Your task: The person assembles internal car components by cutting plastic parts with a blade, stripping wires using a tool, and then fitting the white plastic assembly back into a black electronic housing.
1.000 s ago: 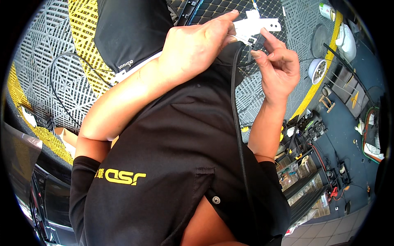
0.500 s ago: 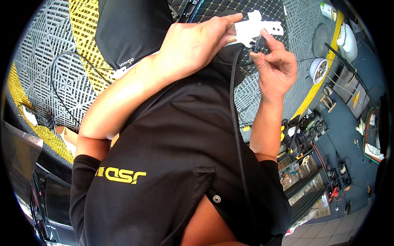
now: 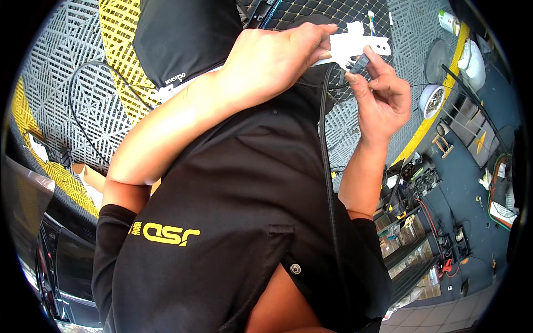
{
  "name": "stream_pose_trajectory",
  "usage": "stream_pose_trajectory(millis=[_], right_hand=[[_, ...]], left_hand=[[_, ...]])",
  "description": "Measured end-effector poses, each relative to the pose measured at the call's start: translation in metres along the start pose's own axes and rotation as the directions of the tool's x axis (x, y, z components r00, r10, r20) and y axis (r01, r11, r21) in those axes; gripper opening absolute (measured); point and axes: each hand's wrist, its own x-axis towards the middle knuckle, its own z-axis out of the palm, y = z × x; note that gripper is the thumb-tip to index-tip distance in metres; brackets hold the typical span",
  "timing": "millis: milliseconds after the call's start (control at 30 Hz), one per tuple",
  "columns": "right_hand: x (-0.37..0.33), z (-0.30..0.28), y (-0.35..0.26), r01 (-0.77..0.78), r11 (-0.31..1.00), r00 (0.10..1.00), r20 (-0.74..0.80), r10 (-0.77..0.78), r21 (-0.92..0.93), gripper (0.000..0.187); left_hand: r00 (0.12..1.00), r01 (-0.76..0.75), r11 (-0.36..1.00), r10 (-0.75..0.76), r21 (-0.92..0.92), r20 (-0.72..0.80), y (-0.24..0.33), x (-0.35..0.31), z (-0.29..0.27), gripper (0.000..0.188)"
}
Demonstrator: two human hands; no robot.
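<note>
A white plastic bracket (image 3: 362, 43) with round holes at its far end is pinched between the thumb and fingers of my left hand (image 3: 272, 58). Just to the right, the thumb and index finger of my right hand (image 3: 383, 97) grip a small dark grey connector (image 3: 360, 64). That connector sits against the lower edge of the bracket; whether it is seated in it, I cannot tell. A thin dark wire seems to lead left from the connector. Near both hands, a black cable (image 3: 324, 127) runs down along my shirt.
Grey and yellow grid flooring (image 3: 119, 53) surrounds my legs. A quilted black mat (image 3: 311, 12) lies beyond my hands. To the right stand a white bowl of small parts (image 3: 432, 101), a white bottle (image 3: 472, 66) and tools. A dark car panel (image 3: 69, 266) is at lower left.
Both hands, with the bracket and connector, have shifted slightly right in the view. My right hand has turned a little, showing more of the connector's flat face.
</note>
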Motion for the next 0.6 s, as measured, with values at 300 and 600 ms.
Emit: stream_pose_trajectory(millis=[300, 600], right_hand=[[0.023, -0.009, -0.037, 0.164, 0.828, 0.982, 0.165, -0.088, -0.537, 0.039], [0.017, -0.022, -0.028, 0.082, 0.899, 0.987, 0.158, -0.015, -0.429, 0.037]], left_hand=[[0.995, -0.031, 0.994, 0.041, 0.109, -0.086, 0.005, 0.001, 0.012, 0.030], [0.989, -0.073, 0.996, 0.079, 0.053, -0.129, 0.005, 0.000, 0.014, 0.047]])
